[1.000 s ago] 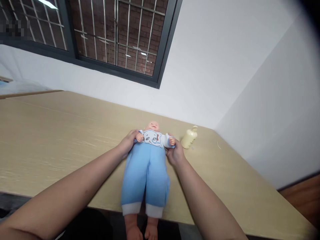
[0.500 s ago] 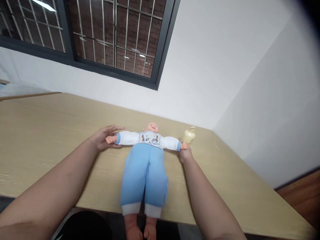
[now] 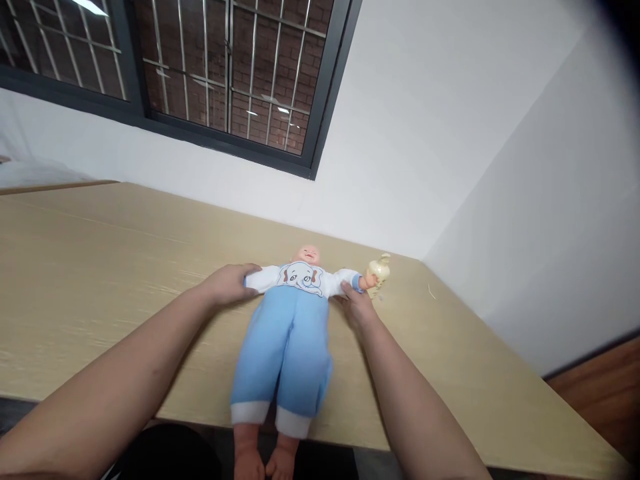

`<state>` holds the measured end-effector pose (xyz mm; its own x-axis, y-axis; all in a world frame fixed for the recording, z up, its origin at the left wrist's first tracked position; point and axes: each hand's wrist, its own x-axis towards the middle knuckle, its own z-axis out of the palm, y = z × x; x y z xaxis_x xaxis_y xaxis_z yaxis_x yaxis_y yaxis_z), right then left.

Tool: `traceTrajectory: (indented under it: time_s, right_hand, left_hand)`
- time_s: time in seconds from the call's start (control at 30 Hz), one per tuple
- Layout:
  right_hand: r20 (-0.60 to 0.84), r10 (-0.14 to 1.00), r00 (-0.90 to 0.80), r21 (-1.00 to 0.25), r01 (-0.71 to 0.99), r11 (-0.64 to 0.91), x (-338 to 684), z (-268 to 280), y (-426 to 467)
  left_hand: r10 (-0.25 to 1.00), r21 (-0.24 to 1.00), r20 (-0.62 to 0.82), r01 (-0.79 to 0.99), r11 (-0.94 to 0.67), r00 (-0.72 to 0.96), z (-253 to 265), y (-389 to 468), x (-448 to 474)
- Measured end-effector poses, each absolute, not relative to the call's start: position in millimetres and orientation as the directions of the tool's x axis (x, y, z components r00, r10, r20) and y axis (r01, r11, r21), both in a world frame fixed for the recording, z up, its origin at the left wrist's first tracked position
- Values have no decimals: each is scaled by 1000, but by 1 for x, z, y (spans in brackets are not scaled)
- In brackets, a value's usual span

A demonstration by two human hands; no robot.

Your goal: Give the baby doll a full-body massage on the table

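A baby doll (image 3: pixel 287 333) in light blue trousers and a white top with an elephant print lies face up on the wooden table (image 3: pixel 125 293). Its head is towards the wall and its feet hang over the near edge. My left hand (image 3: pixel 230 283) is closed round the doll's arm on the left, covering the doll's hand and cuff. On the other side, my right hand (image 3: pixel 356 303) grips the doll's sleeve from below, thumb on top. A cream pump bottle (image 3: pixel 380 269) stands just behind the doll's hand on the right, partly hidden by it.
A thin pale strip (image 3: pixel 431 291) lies on the table to the right. White walls (image 3: pixel 390 167) meet at a corner behind the table, under a barred window (image 3: pixel 225 73). Clear plastic (image 3: pixel 40 175) shows at the far left.
My left hand has gone from open fingers under the doll's forearm to closed round it. My right hand has slid up the sleeve towards the doll's body. The doll's legs have swung slightly left.
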<state>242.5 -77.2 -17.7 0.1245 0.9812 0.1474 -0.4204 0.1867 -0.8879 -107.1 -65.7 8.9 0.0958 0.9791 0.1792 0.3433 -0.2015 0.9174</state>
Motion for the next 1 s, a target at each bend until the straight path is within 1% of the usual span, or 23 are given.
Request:
traceTrajectory:
  time_s: [0.07,0.13,0.2,0.3,0.37,0.4,0.5,0.6,0.67,0.7,0.77,0.8,0.87,0.93,1.0]
  right_hand:
    - [139,977,161,-881,-431,196,239,-20,-73]
    - [89,973,212,-882,-438,176,241,-23,-69]
    - [13,969,247,-880,-458,129,245,-26,-65]
    - [-81,952,294,-865,-495,79,253,-30,-59]
    - [-101,939,330,-860,-503,85,255,-33,-55]
    - [-100,933,345,-860,-502,94,256,-35,-53]
    - [-95,922,375,-857,-503,116,255,-39,-49]
    - [-106,920,378,-844,-523,118,253,-40,-48]
    - [-113,922,370,-835,-539,114,252,-39,-49]
    - [-115,925,363,-833,-543,109,252,-39,-49]
    - [-114,928,356,-838,-536,102,250,-37,-51]
    - [-110,925,363,-848,-519,103,249,-35,-53]
    - [-65,906,417,-889,-437,137,247,-31,-57]
    - [36,862,506,-944,-267,196,243,-25,-63]
    - [188,795,577,-972,-8,236,238,-17,-73]
  left_hand:
    - [960,851,251,445,-279,123,7,-67,-101]
    - [937,740,306,576,-347,171,5,-69,-95]
    - [917,614,326,686,-391,232,4,-74,-87]
    - [869,467,334,737,-489,365,4,-93,-70]
    - [792,405,320,681,-610,519,6,-111,-54]
    - [734,380,318,629,-678,600,7,-121,-46]
    - [544,307,375,453,-837,750,8,-147,-24]
    - [355,220,423,286,-933,833,2,-160,-9]
    - [292,176,453,237,-956,842,-3,-162,-3]
    - [288,171,472,234,-957,834,-5,-162,-2]
    - [313,214,533,233,-949,786,-5,-161,-3]
    - [341,265,573,225,-938,746,-3,-160,-4]
    - [424,407,638,186,-894,643,4,-157,-7]
    - [553,580,645,134,-804,528,10,-153,-10]
    - [694,763,557,48,-644,455,14,-147,-10]
